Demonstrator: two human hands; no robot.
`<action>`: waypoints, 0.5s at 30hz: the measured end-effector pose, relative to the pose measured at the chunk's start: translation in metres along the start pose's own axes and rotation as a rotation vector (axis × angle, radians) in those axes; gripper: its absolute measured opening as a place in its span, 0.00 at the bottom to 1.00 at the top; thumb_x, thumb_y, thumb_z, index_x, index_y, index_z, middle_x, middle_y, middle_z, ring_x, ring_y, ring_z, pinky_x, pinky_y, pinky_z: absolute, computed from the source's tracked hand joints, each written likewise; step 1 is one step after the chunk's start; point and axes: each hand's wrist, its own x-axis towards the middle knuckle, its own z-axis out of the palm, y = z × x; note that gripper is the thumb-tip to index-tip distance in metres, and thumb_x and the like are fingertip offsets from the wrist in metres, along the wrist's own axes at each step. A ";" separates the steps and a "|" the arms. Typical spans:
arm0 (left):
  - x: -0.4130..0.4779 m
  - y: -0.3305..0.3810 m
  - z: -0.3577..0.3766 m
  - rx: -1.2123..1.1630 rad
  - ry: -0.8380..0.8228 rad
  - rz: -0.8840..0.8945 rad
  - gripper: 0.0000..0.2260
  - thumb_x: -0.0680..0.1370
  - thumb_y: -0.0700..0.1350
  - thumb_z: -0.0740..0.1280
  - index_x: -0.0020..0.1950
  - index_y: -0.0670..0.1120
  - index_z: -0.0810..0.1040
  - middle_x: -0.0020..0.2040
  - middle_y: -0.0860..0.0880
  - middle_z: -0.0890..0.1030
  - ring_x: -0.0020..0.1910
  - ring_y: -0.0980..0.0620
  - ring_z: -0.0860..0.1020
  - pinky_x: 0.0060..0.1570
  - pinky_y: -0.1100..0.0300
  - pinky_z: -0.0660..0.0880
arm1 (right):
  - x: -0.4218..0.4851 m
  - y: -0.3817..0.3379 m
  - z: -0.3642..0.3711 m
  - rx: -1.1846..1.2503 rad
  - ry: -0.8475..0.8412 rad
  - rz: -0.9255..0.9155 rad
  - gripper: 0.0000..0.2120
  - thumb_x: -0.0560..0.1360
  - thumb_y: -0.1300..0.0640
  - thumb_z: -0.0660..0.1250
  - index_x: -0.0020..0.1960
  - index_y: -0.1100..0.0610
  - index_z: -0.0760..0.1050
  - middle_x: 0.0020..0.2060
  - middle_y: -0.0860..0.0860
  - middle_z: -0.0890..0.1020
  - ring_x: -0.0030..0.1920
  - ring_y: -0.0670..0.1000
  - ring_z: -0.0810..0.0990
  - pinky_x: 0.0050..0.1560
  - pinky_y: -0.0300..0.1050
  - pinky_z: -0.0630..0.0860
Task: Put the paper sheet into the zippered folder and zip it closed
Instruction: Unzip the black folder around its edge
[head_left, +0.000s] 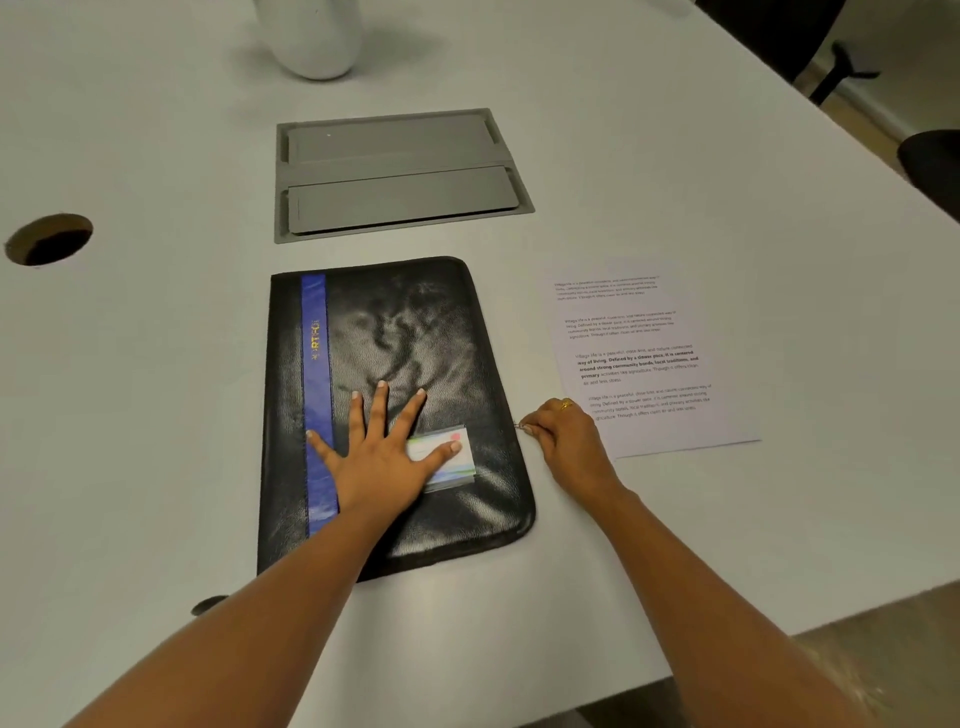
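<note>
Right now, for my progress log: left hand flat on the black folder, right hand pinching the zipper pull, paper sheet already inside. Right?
One slip: the head view shows the paper sheet lying on the table right of the folder, not inside. The left hand does lie flat on the folder and the right hand pinches the zipper pull.

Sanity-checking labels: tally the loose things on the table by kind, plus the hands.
Zippered folder: 1
Paper sheet: 1
White vessel: 1
Hands: 2, left hand flat on the folder, right hand pinching the zipper pull
Total: 5
</note>
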 end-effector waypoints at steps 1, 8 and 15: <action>0.000 0.000 0.000 0.002 0.005 0.002 0.34 0.69 0.74 0.47 0.73 0.67 0.41 0.77 0.54 0.38 0.75 0.49 0.35 0.65 0.29 0.36 | -0.004 0.001 -0.001 0.000 0.006 0.006 0.09 0.75 0.63 0.63 0.50 0.64 0.80 0.45 0.60 0.81 0.49 0.55 0.77 0.48 0.36 0.66; 0.000 0.000 0.000 -0.016 0.006 0.013 0.34 0.70 0.74 0.47 0.73 0.66 0.41 0.77 0.53 0.38 0.76 0.48 0.35 0.65 0.30 0.35 | -0.033 0.006 0.000 -0.020 0.038 0.007 0.08 0.75 0.64 0.64 0.49 0.64 0.81 0.43 0.59 0.81 0.48 0.56 0.76 0.47 0.35 0.65; -0.001 0.000 -0.001 -0.019 -0.006 0.015 0.34 0.70 0.74 0.47 0.73 0.66 0.41 0.77 0.53 0.38 0.76 0.48 0.35 0.64 0.30 0.34 | -0.045 0.003 0.000 -0.027 0.080 0.010 0.08 0.74 0.65 0.64 0.48 0.64 0.81 0.42 0.59 0.82 0.44 0.53 0.75 0.41 0.23 0.64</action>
